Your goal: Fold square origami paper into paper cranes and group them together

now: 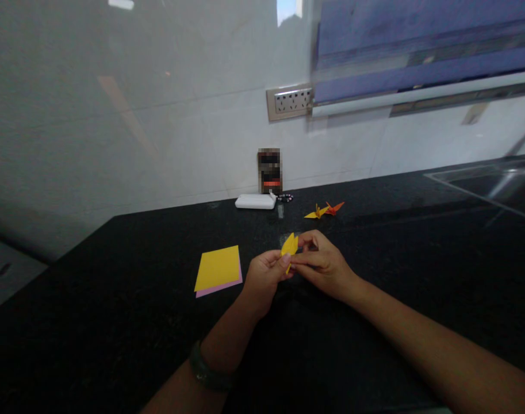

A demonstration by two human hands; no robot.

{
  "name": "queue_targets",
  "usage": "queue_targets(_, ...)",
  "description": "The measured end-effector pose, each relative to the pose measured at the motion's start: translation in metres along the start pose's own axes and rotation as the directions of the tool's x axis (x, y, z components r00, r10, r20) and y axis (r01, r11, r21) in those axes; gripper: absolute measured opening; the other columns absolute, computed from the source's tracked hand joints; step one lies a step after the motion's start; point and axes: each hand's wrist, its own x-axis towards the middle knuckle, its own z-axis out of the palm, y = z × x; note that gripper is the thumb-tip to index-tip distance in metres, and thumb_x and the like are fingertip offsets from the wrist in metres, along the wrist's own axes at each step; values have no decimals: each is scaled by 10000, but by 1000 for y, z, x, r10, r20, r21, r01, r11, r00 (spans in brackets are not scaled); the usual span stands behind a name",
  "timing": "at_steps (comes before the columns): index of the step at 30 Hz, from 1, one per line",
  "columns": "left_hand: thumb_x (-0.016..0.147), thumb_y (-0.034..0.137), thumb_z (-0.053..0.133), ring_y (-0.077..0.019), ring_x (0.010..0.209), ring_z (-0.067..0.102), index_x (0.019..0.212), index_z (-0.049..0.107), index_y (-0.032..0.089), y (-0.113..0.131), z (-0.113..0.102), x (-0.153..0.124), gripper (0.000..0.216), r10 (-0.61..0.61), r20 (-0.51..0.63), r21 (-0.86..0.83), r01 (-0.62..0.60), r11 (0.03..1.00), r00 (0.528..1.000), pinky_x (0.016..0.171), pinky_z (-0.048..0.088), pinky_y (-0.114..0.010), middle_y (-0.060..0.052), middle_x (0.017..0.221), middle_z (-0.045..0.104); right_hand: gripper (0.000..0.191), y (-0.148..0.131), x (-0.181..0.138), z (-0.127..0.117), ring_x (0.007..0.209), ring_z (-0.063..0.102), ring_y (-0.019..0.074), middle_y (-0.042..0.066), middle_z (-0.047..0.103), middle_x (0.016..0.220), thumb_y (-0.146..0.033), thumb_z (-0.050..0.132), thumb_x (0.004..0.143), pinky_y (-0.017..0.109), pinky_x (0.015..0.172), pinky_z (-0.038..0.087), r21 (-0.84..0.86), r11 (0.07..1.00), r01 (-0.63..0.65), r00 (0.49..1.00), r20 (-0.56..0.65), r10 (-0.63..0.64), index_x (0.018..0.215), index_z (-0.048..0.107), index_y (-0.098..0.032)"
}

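Observation:
A small folded yellow paper [290, 244], with two points standing up, is held between my hands above the dark counter. My left hand [265, 276] pinches it from the left, thumb across its lower part. From the right, my right hand [325, 261] has its thumb and fingers closed at the paper's lower right edge. Its fingertips are partly hidden behind the paper. To the left lies a yellow paper square [218, 268] on top of a pink sheet [219, 288]. Farther back stand a yellow paper crane [316, 213] and an orange paper crane [333, 209].
A white oblong device [256, 201] with a beaded strap [285, 198] lies near the wall. Behind it a blurred-out dark object [269, 171] leans upright. A socket panel [290, 102] is on the wall, and a sink edge [469, 188] is at the right.

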Motion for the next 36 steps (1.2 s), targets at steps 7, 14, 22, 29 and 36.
queue_targets(7, 699, 413, 570, -91, 570, 527, 703, 534, 140, 0, -2, 1, 276, 14, -16, 44, -13, 999, 1000, 569, 443, -225, 2, 619, 562, 135, -8, 4, -5, 670, 502, 122, 39, 498, 815, -294, 566, 737, 265, 566, 445, 359, 891, -279, 942, -76, 326, 670, 595, -179)
queue_targets(14, 765, 429, 464, -85, 521, 458, 652, 481, 162, -3, -4, 0, 291, 42, 91, 194, -59, 979, 995, 564, 420, -236, 30, 564, 476, 245, -2, 4, 0, 475, 479, 67, -26, 540, 636, -378, 598, 709, 218, 475, 410, 643, 518, -564, 792, 246, 559, 840, 567, -174)
queue_targets(22, 767, 363, 480, -94, 522, 471, 606, 515, 154, 0, -11, 2, 266, 177, 80, 434, -194, 880, 981, 556, 373, -221, 10, 532, 516, 170, -1, 4, -2, 442, 484, 51, -19, 590, 594, -308, 582, 714, 193, 466, 375, 609, 525, -595, 778, 271, 567, 743, 601, -142)
queue_targets(29, 678, 368, 606, -107, 588, 548, 718, 559, 129, 3, -8, 2, 247, 37, 51, 259, -49, 965, 998, 586, 426, -229, -17, 629, 600, 162, -1, 3, -1, 443, 501, 55, -12, 600, 590, -288, 628, 674, 186, 448, 389, 626, 441, -643, 743, 371, 556, 707, 594, -134)
queue_targets(36, 771, 398, 500, -109, 609, 565, 752, 521, 130, 0, -7, -2, 270, -20, 231, 0, 21, 1000, 973, 576, 460, -238, -20, 669, 573, 181, -5, -1, 1, 429, 476, 41, -14, 582, 576, -302, 635, 695, 174, 429, 424, 726, 211, -655, 723, 520, 455, 689, 593, -126)
